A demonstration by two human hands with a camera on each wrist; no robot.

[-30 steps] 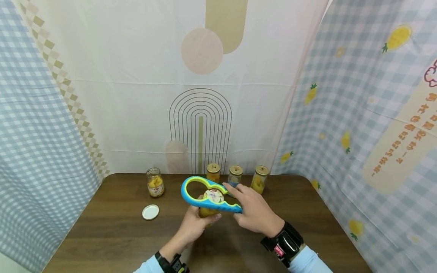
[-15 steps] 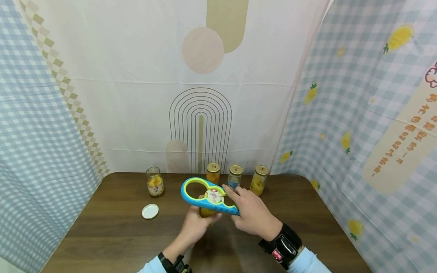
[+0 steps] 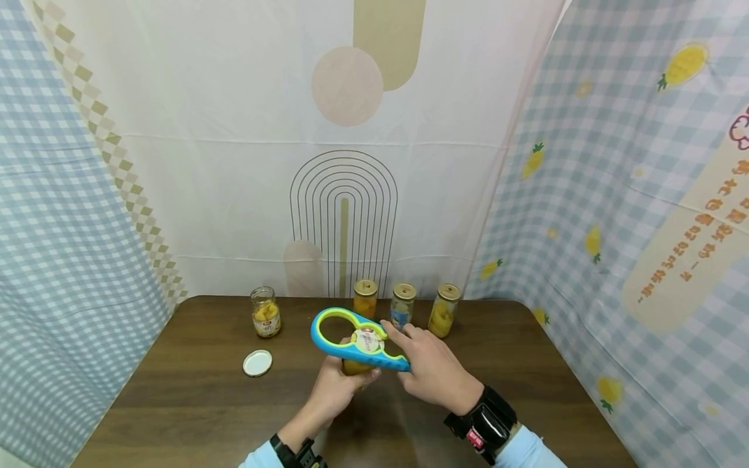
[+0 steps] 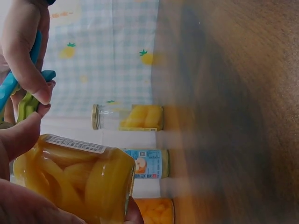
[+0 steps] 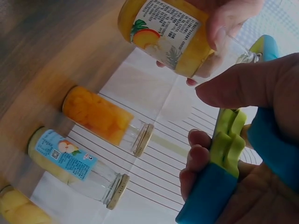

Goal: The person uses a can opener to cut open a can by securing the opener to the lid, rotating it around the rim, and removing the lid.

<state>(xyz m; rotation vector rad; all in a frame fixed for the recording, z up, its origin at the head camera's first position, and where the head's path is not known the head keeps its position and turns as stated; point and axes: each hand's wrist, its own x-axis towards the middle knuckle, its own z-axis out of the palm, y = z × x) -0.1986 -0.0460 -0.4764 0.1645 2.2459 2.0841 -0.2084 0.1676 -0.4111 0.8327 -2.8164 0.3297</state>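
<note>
My left hand grips a glass jar of yellow fruit pieces, lifted above the table. A blue and lime-green jar opener lies across the jar's top, its notched inner edges around the lid. With my right hand I hold the opener's handle end, fingers curled round it. In the right wrist view the handle sits between thumb and fingers, while the jar's printed label faces that camera. Part of the lid is hidden by the opener.
Along the table's back stand three lidded jars: orange fruit, a blue-labelled one and yellow fruit. At left stands a lidless jar of yellow fruit, with a white lid on the brown table before it.
The opener's handle end and my right hand have shifted slightly left and toward me. My left hand stays on the jar; the other jars have not moved.
</note>
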